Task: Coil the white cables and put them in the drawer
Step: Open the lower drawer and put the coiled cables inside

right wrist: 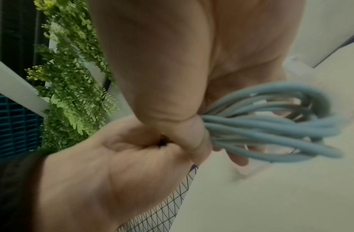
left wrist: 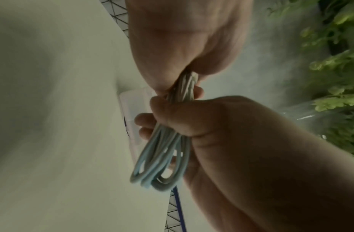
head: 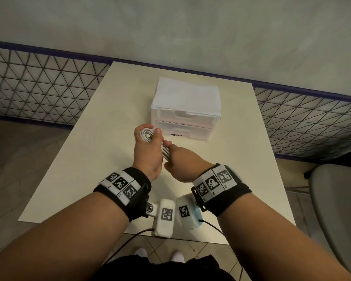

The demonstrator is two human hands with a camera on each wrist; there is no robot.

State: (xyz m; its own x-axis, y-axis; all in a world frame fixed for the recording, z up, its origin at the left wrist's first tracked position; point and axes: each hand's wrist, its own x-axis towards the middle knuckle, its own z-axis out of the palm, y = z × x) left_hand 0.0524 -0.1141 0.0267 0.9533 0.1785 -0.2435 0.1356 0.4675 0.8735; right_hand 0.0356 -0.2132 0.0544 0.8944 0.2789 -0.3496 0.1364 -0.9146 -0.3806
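A white cable (head: 148, 136) is coiled into a bundle of several loops, held above the table in front of the drawer unit (head: 184, 112). My left hand (head: 150, 136) grips the far, looped end, thumb over the strands. My right hand (head: 171, 154) clasps the near end of the same bundle (head: 165, 153), fingers curled round it. In the left wrist view the loops (left wrist: 162, 158) hang below my left hand (left wrist: 172, 124), and my right hand (left wrist: 184, 66) pinches the strands above. In the right wrist view the loops (right wrist: 261, 125) fan out past both hands. Both drawers look closed.
The cream table (head: 85, 163) stands against a grey wall, with wire mesh fencing (head: 39, 84) on either side. A grey chair (head: 336, 209) sits at the right. Green fern foliage (right wrist: 72, 94) shows in the wrist views. Thin dark wires trail from my wrist cameras.
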